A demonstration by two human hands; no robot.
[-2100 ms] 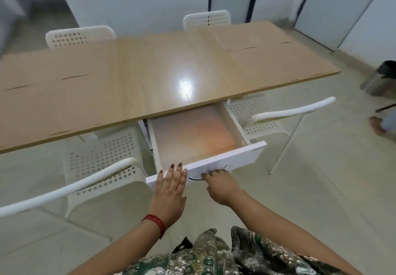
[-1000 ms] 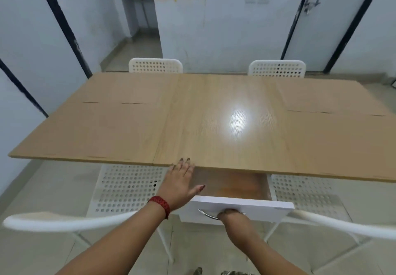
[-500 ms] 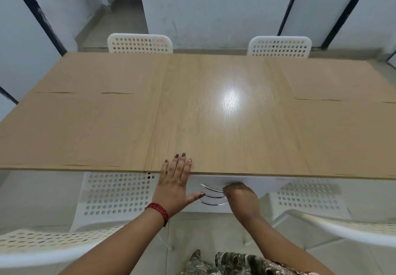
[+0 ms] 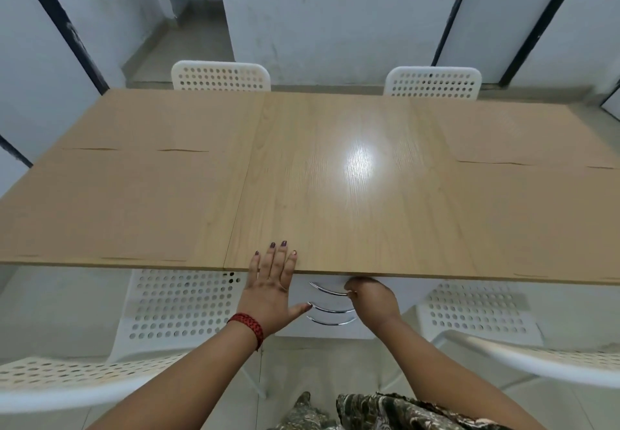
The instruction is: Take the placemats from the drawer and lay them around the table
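- While the right hand (image 4: pixel 370 298) curls round the top handle (image 4: pixel 327 290), the drawer (image 4: pixel 299 290) sits shut beneath the table (image 4: pixel 335 211) edge.
- Left hand (image 4: pixel 271 282) flat on the rim, hands near each other.
- Beyond: tan left mats (image 4: pixel 134 201) and right mats (image 4: pixel 536 215) seem laid, lengthwise along the table; left hand nearer the left ones.

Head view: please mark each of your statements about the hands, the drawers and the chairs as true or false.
1. The left hand lies flat on the near edge of the table. True.
2. The right hand grips the lowest handle. False: it grips the top handle of three.
3. The top drawer is pulled far out. False: it looks closed, with its front under the table edge.
4. Two white chairs stand at the far side. True.
5. The red bracelet is on the right wrist. False: it is on the left wrist.
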